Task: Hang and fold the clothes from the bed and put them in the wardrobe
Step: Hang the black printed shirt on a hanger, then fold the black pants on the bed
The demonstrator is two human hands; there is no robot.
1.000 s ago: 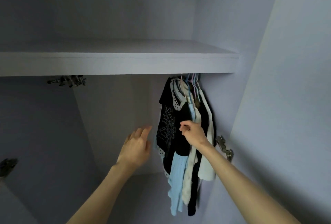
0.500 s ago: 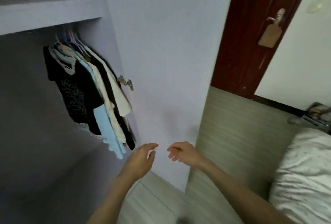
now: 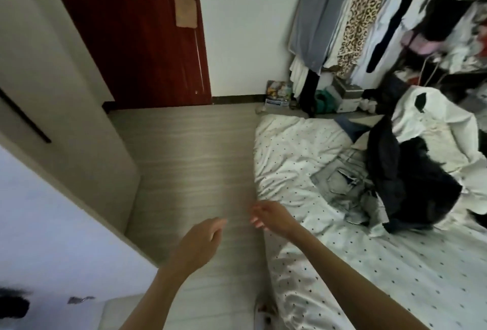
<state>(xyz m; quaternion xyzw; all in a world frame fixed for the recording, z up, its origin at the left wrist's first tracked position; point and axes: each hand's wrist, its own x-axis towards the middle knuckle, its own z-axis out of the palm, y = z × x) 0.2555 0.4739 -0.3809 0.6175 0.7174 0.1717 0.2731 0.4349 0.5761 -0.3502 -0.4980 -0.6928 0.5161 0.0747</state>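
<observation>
From the head camera, the left hand (image 3: 201, 241) hangs over the floor (image 3: 195, 150), fingers loosely curled, holding nothing. The right hand (image 3: 272, 217), just beside the bed (image 3: 395, 277) edge, is also empty, fingers slightly bent and apart. The clothes (image 3: 403, 171) lie heaped on the bed's far right, well apart from both hands; the pile stretches roughly toward the far wall.

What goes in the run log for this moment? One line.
left hand: open, empty | right hand: open, empty | clothes pile: on bed, untouched | next: likely pick garment

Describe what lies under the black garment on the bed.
The black garment lies over pale grey jeans and a white shirt on the bed. Anything beneath its middle is covered.
</observation>
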